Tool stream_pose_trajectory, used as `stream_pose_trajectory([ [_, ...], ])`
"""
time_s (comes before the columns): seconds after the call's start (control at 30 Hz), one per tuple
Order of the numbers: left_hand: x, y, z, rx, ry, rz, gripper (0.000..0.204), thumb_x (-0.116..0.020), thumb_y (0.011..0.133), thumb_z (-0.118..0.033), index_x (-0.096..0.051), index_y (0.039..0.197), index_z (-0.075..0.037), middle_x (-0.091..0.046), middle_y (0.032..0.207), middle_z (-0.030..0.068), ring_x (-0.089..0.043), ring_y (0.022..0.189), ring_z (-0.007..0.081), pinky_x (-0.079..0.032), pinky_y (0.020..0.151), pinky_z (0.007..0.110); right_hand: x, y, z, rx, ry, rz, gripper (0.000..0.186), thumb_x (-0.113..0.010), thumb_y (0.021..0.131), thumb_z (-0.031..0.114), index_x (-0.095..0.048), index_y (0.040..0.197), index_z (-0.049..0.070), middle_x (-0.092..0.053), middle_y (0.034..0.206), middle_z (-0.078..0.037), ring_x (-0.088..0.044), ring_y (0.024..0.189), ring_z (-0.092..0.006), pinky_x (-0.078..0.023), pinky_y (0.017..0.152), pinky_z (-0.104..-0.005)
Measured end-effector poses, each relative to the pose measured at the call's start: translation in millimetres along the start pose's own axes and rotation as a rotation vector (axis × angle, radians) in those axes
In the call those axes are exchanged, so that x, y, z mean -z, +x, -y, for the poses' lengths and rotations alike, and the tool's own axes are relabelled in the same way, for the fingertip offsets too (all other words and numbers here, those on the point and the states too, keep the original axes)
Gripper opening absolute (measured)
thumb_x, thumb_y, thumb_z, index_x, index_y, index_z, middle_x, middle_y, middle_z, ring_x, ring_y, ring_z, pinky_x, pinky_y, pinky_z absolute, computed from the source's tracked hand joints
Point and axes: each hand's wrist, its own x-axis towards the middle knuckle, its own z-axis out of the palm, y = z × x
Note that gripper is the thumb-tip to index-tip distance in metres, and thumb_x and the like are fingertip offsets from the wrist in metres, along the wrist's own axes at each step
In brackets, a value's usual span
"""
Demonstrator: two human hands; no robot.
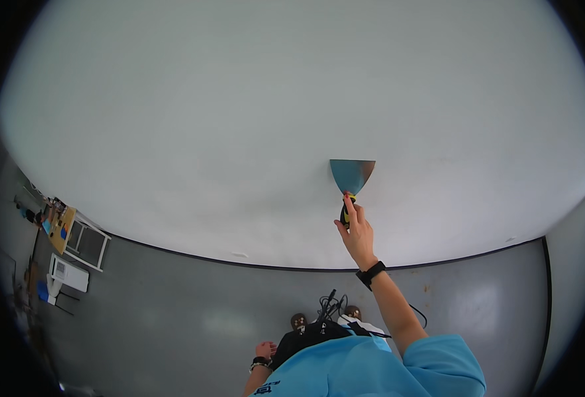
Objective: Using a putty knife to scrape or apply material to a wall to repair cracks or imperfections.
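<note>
Wall (239, 99), pale and smooth, filling the far part of the scene: exposed to a scratch or gouge, most likely from a corner of the scraper (350, 173) biting in under uneven pressure or a twist at the wrist. Floor (173, 291), grey with glossy patches, on the near side: possible loss of footing during a step sideways, with attention up on the wall. Black cables (332, 306), hanging in a loose tangle near the front of the body: liable to snag or pull during a turn.

Right hand (358, 238), reached out to the wall, right of centre: fingers wrapped lightly about the scraper handle (344, 216), one finger laid forward toward the blade. Judged prone to letting the tool tip or skid, owing to the light hold. Left hand (266, 349), lowered near the left hip, well apart from the wall: fingers seemingly part curled; too small and partly hidden to tell of any hold.

Scraper, set at the wall face, slightly right of centre, handle toward the near side. Blade broad, fanning out to a straight far edge; full contact along that edge not confirmable from this angle. Metal bluish at left, brownish toward the right corner, perhaps only by reflection. Handle black with yellow-green, largely covered.
</note>
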Motion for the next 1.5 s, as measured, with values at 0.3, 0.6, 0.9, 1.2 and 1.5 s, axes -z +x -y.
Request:
stream_pose_trajectory([
  [0.3,0.7,-3.5,9.5,0.058,-0.08,0.0,0.025,-0.043,0.094,-0.013,-0.061,0.1,0.003,-0.067,0.091,0.0153,-0.065,0.078,0.0239,-0.055,0.068,0.035,-10.8,-4.1,-4.7,0.037,0.019,0.011,0.068,-0.07,0.08,0.016,-0.037,0.139,0.016,-0.055,0.11,-0.013,-0.059,0.069,-0.0295,-0.051,0.062,-0.037],
  [0.6,-1.1,-21.9,0.5,0.033,-0.031,-0.017,0.025,-0.044,0.094,-0.014,-0.061,0.1,0.003,-0.067,0.09,0.0151,-0.065,0.077,0.0239,-0.055,0.068,0.035,1.1,4.1,2.5,0.035,0.038,0.016,0.067,-0.07,0.08,0.016,-0.037,0.139,0.016,-0.055,0.111,-0.013,-0.059,0.07,-0.0298,-0.051,0.062,-0.0366],
  [0.9,-1.8,-27.7,-6.3,0.045,-0.057,0.003,0.025,-0.043,0.094,-0.014,-0.061,0.099,0.002,-0.067,0.09,0.0151,-0.065,0.076,0.0237,-0.055,0.066,0.035,8.0,7.3,6.8,0.017,0.045,0.079,0.067,-0.07,0.08,0.016,-0.037,0.138,0.016,-0.055,0.111,-0.012,-0.06,0.071,-0.0295,-0.051,0.063,-0.0367],
  [1.2,-4.2,-21.3,9.6,0.011,-0.072,-0.026,0.024,-0.044,0.093,-0.014,-0.061,0.098,0.002,-0.067,0.087,0.0149,-0.065,0.073,0.0238,-0.055,0.063,0.034,12.2,17.8,18.2,0.066,0.075,0.016,0.07,-0.071,0.08,0.014,-0.035,0.139,0.013,-0.055,0.107,-0.011,-0.062,0.075,-0.0269,-0.053,0.062,-0.0343],
  [1.5,0.6,-19.0,24.2,-0.01,-0.073,-0.023,0.024,-0.044,0.093,-0.015,-0.061,0.098,0.002,-0.067,0.087,0.0142,-0.065,0.073,0.023,-0.055,0.064,0.034,42.4,61.7,71.5,0.146,0.207,-0.151,0.07,-0.07,0.08,0.011,-0.034,0.141,0.013,-0.055,0.104,-0.011,-0.06,0.07,-0.0267,-0.05,0.058,-0.0336],
])
